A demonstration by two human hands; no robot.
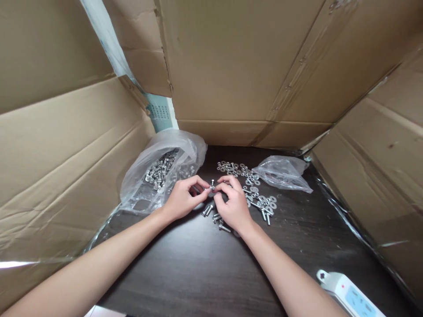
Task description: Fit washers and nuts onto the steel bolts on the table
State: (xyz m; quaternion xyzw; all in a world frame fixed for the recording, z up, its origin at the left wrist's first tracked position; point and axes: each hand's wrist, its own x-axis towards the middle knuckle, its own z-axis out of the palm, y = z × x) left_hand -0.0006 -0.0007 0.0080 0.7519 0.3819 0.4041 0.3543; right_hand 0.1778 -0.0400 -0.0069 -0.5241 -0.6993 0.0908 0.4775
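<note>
My left hand [185,197] is closed in a pinch, thumb and forefinger meeting on a small metal bolt [212,182] that stands between both hands. From the other side my right hand [233,203] curls its fingertips close in to the same spot; whatever small part they pinch is hidden. Just below the fingertips lie a couple of loose bolts [207,210]. More bolts [224,227] lie under and beside my right hand. To its right spreads a pile of flat washers [272,205], nuts and bolts, partly covered by that hand.
A clear plastic bag [193,143] full of bolts stands open at the left. A flatter clear bag [284,171] lies at the back right. Cardboard walls [231,66] enclose the dark tabletop [185,268]. A white power strip [350,293] sits at front right, beside my right forearm.
</note>
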